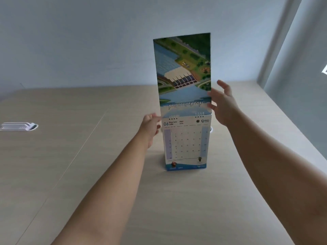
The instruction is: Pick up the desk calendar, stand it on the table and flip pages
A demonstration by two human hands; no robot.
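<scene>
The desk calendar (185,144) stands upright on the wooden table (106,174), showing a June page with a date grid. One page (183,73), printed with an upside-down picture of a dam and water, is raised vertically above the wire rings. My right hand (223,103) touches that page's right edge near its lower part, fingers spread. My left hand (150,129) rests at the calendar's left edge just below the rings, thumb and fingers against the stand.
A white plastic object (18,126) lies at the table's far left. A pale wall rises behind the table, and a grey panel (300,68) runs along the right side. A seam line crosses the tabletop on the left.
</scene>
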